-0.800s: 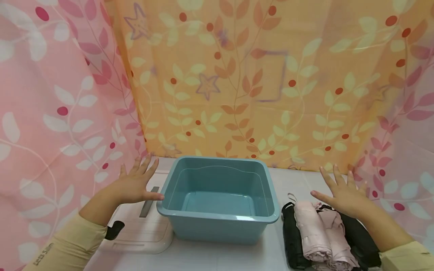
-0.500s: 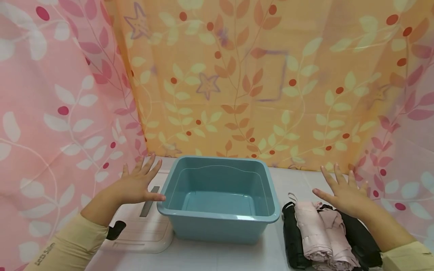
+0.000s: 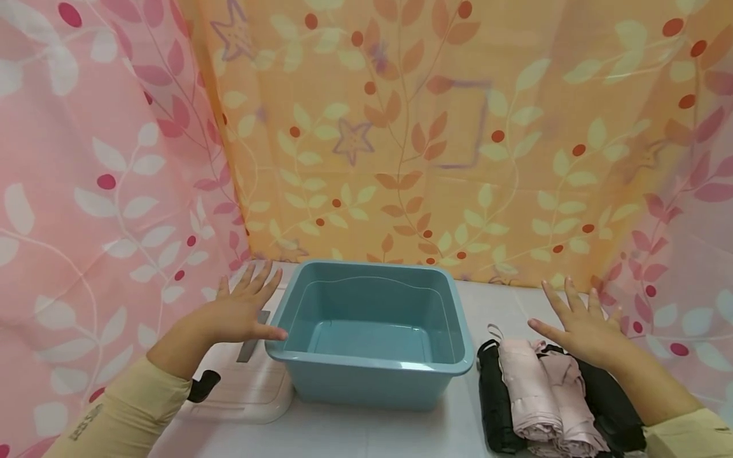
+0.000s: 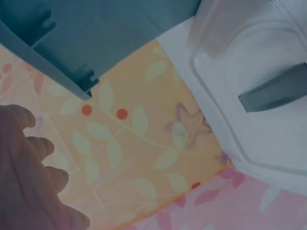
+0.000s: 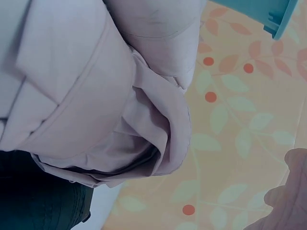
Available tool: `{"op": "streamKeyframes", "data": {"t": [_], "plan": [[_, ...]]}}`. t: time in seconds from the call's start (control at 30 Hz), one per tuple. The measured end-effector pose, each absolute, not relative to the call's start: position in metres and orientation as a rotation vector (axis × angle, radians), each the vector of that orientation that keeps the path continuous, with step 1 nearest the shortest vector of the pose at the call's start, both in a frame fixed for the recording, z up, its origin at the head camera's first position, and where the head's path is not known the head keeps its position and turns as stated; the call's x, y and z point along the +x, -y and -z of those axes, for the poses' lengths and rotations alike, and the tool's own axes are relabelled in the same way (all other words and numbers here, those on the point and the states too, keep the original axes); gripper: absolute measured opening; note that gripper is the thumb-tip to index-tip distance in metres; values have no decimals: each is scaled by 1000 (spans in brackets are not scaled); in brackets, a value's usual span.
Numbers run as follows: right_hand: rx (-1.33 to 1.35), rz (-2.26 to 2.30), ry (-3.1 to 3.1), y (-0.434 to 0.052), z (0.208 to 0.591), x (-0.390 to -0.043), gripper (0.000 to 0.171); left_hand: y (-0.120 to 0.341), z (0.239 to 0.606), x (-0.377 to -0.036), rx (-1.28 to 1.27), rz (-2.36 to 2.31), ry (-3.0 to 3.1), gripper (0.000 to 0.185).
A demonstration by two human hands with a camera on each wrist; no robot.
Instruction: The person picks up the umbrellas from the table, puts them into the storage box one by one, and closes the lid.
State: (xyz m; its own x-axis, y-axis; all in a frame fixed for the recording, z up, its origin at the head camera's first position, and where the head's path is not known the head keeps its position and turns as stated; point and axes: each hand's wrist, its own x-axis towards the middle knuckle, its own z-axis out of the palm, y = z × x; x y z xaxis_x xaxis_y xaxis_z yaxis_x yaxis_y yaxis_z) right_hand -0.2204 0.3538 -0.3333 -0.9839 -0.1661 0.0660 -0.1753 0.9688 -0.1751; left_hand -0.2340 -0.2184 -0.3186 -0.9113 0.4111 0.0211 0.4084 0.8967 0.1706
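Observation:
A blue-grey plastic tub stands upright on the white table, with nothing visible inside. My left hand hovers at its left side, fingers spread, its thumb tip overlapping the tub's near left corner; contact cannot be told. In the left wrist view, fingers of that left hand appear apart from the tub. To the right, my right hand is held with fingers spread above rolled pink cloth garments and black rolled ones. It holds nothing. The right wrist view shows pink fabric up close.
A clear plastic lid with a grey handle or latch lies left of the tub, partly beneath the left arm. The orange patterned curtain hangs behind the table, and a pink one hangs on the left.
My left hand has drifted slightly to the right, its thumb farther over the tub's corner. The right hand has barely moved. The head view has tilted a little.

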Motion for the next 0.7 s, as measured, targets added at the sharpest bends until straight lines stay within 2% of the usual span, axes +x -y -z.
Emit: {"op": "streamKeyframes", "data": {"t": [0.7], "plan": [[238,-283,3073,-357,336,-224,87,189,329,-222,791,-246,-2990,127]]}}
